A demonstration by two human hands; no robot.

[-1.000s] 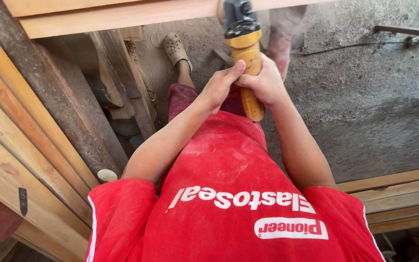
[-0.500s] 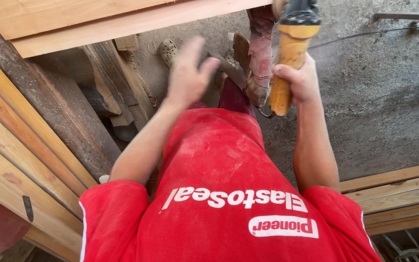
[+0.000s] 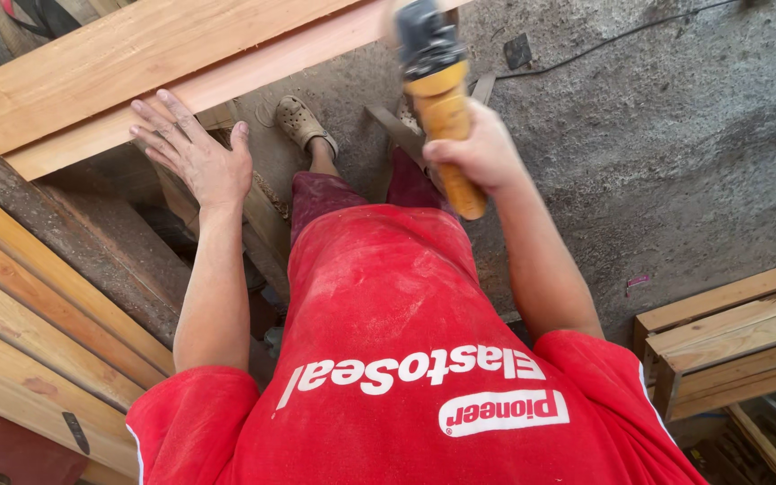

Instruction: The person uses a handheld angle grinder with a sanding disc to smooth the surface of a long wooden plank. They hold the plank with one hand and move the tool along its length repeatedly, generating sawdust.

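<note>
Fingers (image 3: pixel 446 153) of right hand (image 3: pixel 478 153) grip yellow grinder (image 3: pixel 442 108).

Bright, even daylight, soft shadows; the grinder (image 3: pixel 437 81) is motion-blurred (edges slightly warped).

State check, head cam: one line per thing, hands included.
Left hand: open, fingers spread, flat against the plank's edge.
Right hand: shut on the grinder's handle.
Grinder: held upright above the floor, head blurred, apart from the plank.
Plank: lying across the top, pale face up.
Cable: loose on the concrete floor.
Stacked boards: lying flat at right.
</note>
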